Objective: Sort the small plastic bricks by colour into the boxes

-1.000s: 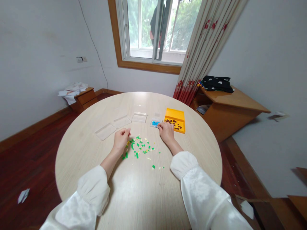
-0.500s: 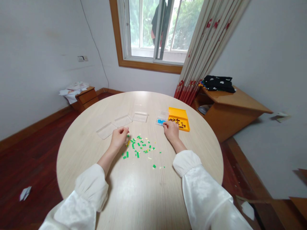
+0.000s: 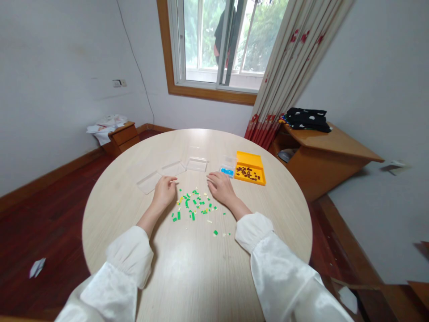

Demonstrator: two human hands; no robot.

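Small green, yellow and cream building bricks (image 3: pixel 193 202) lie scattered over the middle of the round table. At the left edge of this scatter is my left hand (image 3: pixel 165 192), its fingers curled in together; whatever they may hold is hidden. My right hand (image 3: pixel 221 188) hovers at or just above the scatter's upper right side, fingers stretched and slightly apart, with nothing visible in them. Just beyond it stands a small clear box with blue pieces (image 3: pixel 227 172). Beside that, an opened yellow case (image 3: pixel 250 159) contains dark brown pieces (image 3: pixel 247 172).
Three clear plastic trays (image 3: pixel 149 182) stand in an arc behind my left hand on the pale round table (image 3: pixel 201 277). A wooden cabinet (image 3: pixel 338 143) with dark folded cloth (image 3: pixel 308 119) is at the right. Beyond the window (image 3: pixel 201 44) a person is partly visible.
My right hand has moved left from the blue-piece box to the bricks, and its fingers have spread. My left hand has stayed nearly in place, with its fingertips shifted slightly.
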